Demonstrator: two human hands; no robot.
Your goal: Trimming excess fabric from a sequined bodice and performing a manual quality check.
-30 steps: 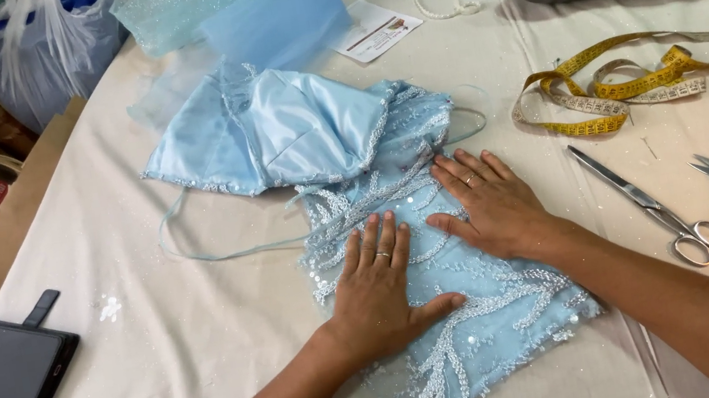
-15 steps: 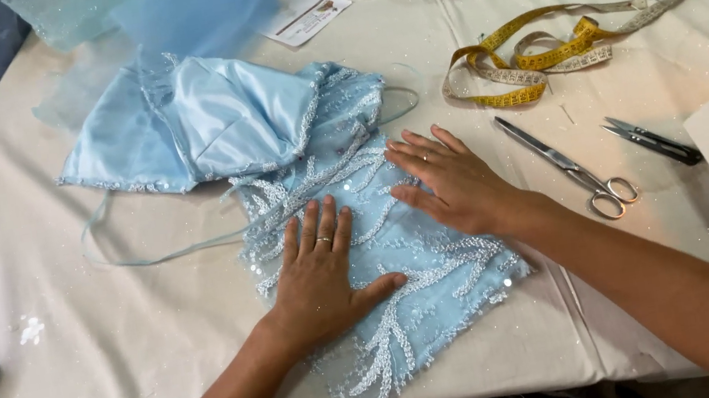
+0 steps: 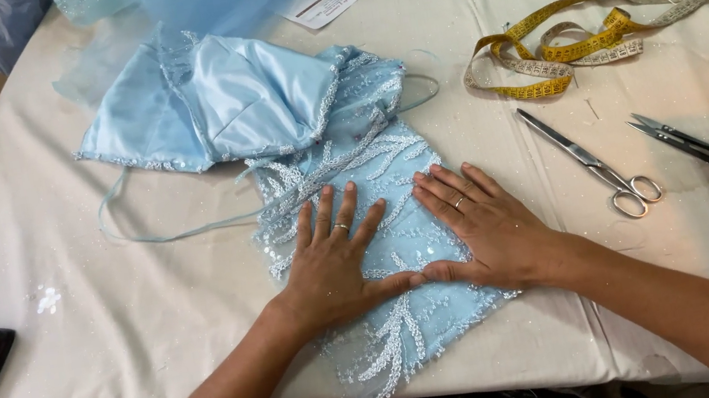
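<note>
Left hand (image 3: 327,264) and right hand (image 3: 480,227) lie flat, fingers spread, gripping nothing, thumbs touching, pressed on the beaded light-blue garment (image 3: 349,162) at table centre. Scissors (image 3: 588,162) lie at three o'clock, a yellow tape measure (image 3: 557,47) at one

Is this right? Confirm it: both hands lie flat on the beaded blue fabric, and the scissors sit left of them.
Not quite. In the head view the left hand and right hand do lie flat on the beaded blue fabric, but the scissors sit to their right.

Scissors (image 3: 591,162) and tape measure (image 3: 567,53) crowd the right.
</note>
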